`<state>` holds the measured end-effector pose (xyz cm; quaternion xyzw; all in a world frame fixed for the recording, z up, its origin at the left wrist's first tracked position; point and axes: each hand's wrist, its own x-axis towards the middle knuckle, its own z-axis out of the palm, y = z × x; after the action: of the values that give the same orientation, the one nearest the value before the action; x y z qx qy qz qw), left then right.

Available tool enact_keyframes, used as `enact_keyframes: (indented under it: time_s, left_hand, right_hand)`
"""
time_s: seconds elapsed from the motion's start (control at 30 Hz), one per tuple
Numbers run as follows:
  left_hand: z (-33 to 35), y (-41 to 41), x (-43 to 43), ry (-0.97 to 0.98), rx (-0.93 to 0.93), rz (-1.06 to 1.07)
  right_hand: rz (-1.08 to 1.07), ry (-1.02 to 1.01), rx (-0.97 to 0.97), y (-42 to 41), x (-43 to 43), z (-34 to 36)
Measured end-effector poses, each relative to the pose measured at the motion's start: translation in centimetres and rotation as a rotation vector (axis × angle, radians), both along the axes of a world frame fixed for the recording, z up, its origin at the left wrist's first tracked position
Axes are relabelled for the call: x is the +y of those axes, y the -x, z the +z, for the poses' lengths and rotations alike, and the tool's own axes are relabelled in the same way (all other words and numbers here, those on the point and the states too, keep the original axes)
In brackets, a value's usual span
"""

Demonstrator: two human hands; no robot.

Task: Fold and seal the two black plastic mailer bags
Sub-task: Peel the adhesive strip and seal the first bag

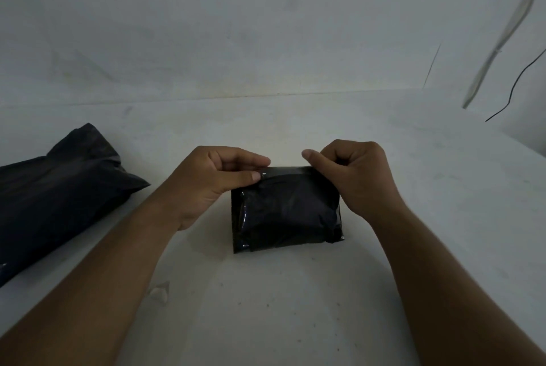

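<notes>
Mailer bags, two in number, both black plastic: the smaller bag (288,212) lies centred on the white table (295,306), directly between my forearms, while the larger bag (59,194) rests well apart at the left edge of the view. I read the small bag as the one in hand, since both hands meet at its far edge, where a glossy flap (283,171) runs across the width. My left hand (212,179) pinches the left end of that flap between thumb and forefinger; my right hand (354,179) is curled into a loose fist over the right end, thumb (310,156) extended, knuckles bearing down on the bag's upper right corner. Holding both ends at once keeps the flap taut and square, which I judge is what a clean seal needs. Whether the adhesive has already taken hold I cannot tell in this dim light. The small bag appears plump and tightly wrapped, its film creased and catching highlights along the left side and near corner. The larger bag looks matte, rumpled and full, its far end (85,132) bunched and seemingly unsealed, so I judge that it awaits its turn. A small pale scrap (161,292) lies near my left forearm.
</notes>
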<state>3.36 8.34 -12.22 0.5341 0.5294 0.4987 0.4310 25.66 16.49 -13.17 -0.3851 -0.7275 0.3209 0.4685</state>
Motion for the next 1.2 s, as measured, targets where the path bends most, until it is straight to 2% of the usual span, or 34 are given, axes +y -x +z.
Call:
enact_keyframes:
  time_s: [0.2, 0.37, 0.63, 0.8, 0.93, 1.07, 1.2]
  left_hand:
    - [-0.1, 0.5, 0.0, 0.057, -0.155, -0.063]
    - [0.0, 1.4, -0.2, 0.076, -0.184, -0.12]
    - [-0.1, 0.9, 0.0, 0.046, -0.267, 0.023]
    - [-0.6, 0.6, 0.0, 0.081, -0.088, 0.071]
    - [-0.5, 0.7, -0.1, -0.013, -0.084, 0.084]
    - [-0.5, 0.9, 0.0, -0.094, -0.037, 0.066]
    - [-0.6, 1.2, 0.2, -0.126, 0.018, 0.096]
  right_hand:
    - [0.016, 0.038, 0.012, -0.4, 0.4, 0.2]
    - [0.1, 0.119, 0.021, -0.9, 0.5, 0.4]
    - [0.095, 0.13, 0.036, -1.3, 0.7, 0.4]
    - [0.095, 0.117, 0.039, -1.2, 0.9, 0.0]
    - [0.162, 0.156, 0.071, -1.5, 1.0, 0.1]
    - [0.247, 0.347, 0.09, -1.5, 1.1, 0.0]
    - [0.247, 0.313, 0.091, -1.6, 1.0, 0.3]
